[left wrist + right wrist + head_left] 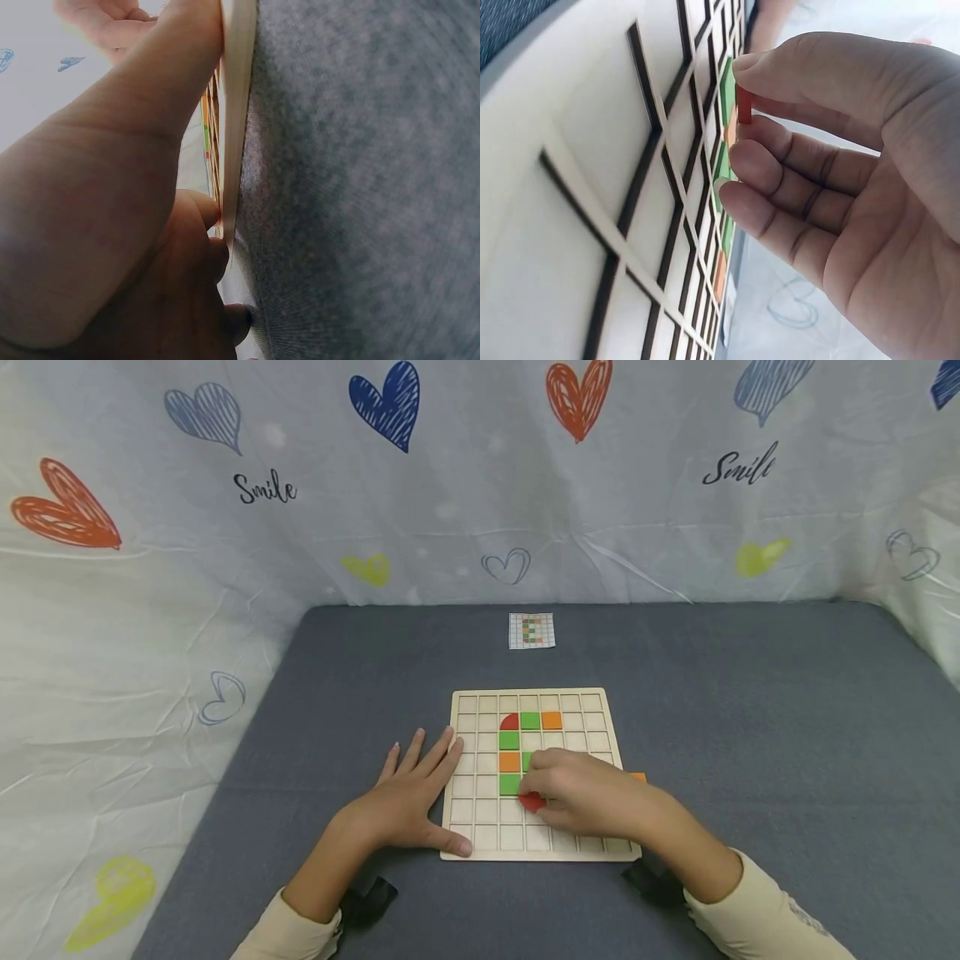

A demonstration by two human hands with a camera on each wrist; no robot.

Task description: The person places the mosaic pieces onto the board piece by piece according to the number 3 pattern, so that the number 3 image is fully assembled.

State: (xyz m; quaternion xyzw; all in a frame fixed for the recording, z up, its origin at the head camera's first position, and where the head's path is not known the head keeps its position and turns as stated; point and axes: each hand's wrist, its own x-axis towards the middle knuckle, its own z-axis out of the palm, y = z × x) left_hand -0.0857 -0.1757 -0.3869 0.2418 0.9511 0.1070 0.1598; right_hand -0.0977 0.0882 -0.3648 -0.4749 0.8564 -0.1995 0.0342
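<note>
A pale wooden grid board (462,814) lies on the dark grey table. Along its left edge rests my left hand (405,806), fingers spread and straight, thumb at the near corner. Over the lower middle squares, my right hand (592,789) pinches a red piece (532,802) with a curved edge between thumb and fingers. In the right wrist view the red piece (744,105) stands on edge, close over the board. Set in the grid are a red quarter-round piece (510,722), green squares (509,741) and orange squares (552,721). My right hand partly hides one green square.
A small printed card (532,632) with a coloured grid pattern lies behind the board. An orange piece (638,777) shows just past the board's right edge, partly behind the right forearm. A white cloth (450,510) with hearts hangs behind the table.
</note>
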